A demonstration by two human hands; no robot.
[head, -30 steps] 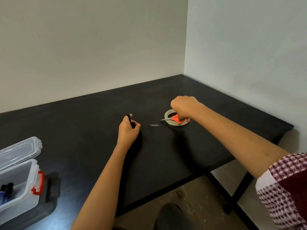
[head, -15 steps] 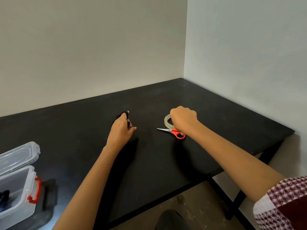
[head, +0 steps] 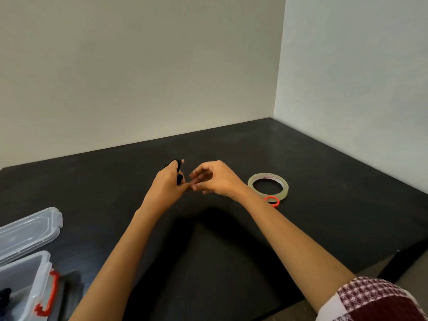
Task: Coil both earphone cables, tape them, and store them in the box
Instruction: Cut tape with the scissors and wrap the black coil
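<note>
Head view, desk corner. One clear plastic storage box with red latches (head: 25, 286) was noted at the lower left of the black table (head: 335, 172), open, cut off by the left and bottom edges. One dark object (head: 5, 295) was seen inside against the near wall; its kind could not be resolved. One clear plastic lid (head: 30, 230) was recorded lying flat just behind the box.

Counted: one box, one lid, one roll of clear tape (head: 268, 186), one pair of orange-handled scissors (head: 272, 200), one black coiled earphone cable (head: 177, 169), two hands.

The cable was held above the table's middle, clamped in the curled fingers of the left hand (head: 169, 184); most of the coil was hidden by that hand. The right hand (head: 215, 179) was met with fingers loosely curled and slightly apart, tips at the left thumb; whether anything was pinched could not be told.

Of the scissors only one handle loop was visible, the rest hidden behind the right forearm. The roll lay flat, just beside them.
</note>
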